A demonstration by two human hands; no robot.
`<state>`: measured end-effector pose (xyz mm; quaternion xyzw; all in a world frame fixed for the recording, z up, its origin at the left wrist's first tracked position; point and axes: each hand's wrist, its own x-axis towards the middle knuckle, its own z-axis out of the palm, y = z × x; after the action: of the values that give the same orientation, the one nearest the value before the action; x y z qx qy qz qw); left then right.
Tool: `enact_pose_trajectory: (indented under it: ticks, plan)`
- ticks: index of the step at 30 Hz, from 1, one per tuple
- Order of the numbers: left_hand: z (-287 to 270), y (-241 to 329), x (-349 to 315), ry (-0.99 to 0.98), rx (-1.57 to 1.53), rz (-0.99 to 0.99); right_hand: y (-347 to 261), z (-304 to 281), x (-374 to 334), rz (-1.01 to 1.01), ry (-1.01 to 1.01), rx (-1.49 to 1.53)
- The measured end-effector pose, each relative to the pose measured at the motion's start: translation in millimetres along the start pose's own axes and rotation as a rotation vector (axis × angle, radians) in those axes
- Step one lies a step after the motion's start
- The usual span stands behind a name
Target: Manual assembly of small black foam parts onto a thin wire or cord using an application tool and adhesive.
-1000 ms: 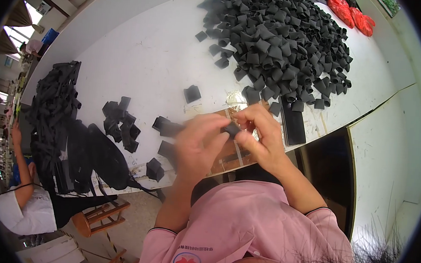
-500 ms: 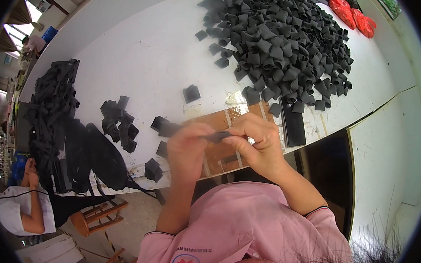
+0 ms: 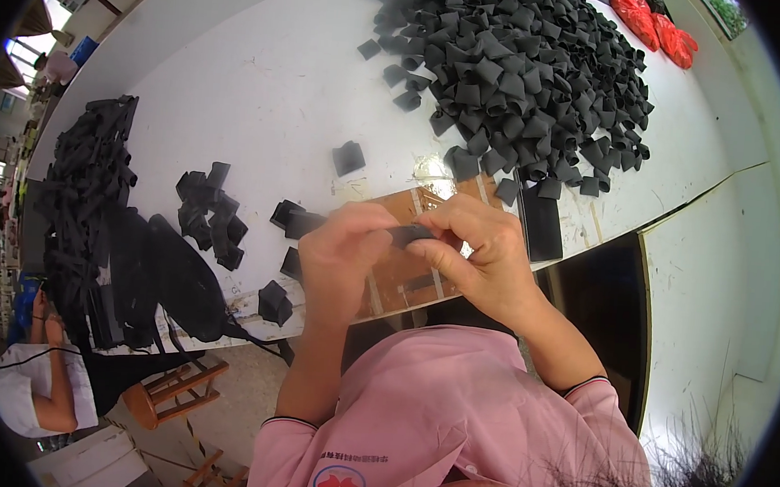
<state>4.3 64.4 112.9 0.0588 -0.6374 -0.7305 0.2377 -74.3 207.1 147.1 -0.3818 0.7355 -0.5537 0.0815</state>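
Observation:
Close in front of my chest, both hands pinch one small black fabric piece (image 3: 411, 236). My left hand (image 3: 343, 247) is closed on its left end, fingers partly hidden behind the back of the hand. On the other end, my right hand (image 3: 482, 250) grips with thumb and index finger. Below them a brown taped board (image 3: 382, 299) lies on the white table (image 3: 238, 88). Several loose black pieces lie beside my left hand, among them a folded piece (image 3: 275, 301) near the table edge and a single piece (image 3: 348, 157) farther off.
A large heap of black fabric loops (image 3: 519, 81) covers the far right. On the left are a pile of flat black strips (image 3: 90, 195), a small cluster (image 3: 211, 213) and a dark cloth bundle (image 3: 180, 274). Red bags (image 3: 654, 28) lie far right. Another person (image 3: 45, 391) sits at left.
The view has shifted slightly, moving the table things a little left and up. My hands stay together on the black fabric piece; my left hand has turned slightly around it.

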Motion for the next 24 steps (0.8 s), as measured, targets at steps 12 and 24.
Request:
enact_pose_trajectory:
  ticks: [12, 24]
  plan:
    - [4.3, 4.2, 2.9, -0.003, 0.084, 0.05, 6.2, 0.2, -2.2, 0.059, -0.016, 0.037]
    - [-1.7, 2.9, 2.1, -0.054, 0.238, 0.126, 18.6, 9.9, -5.5, -0.126, 0.073, -0.009]
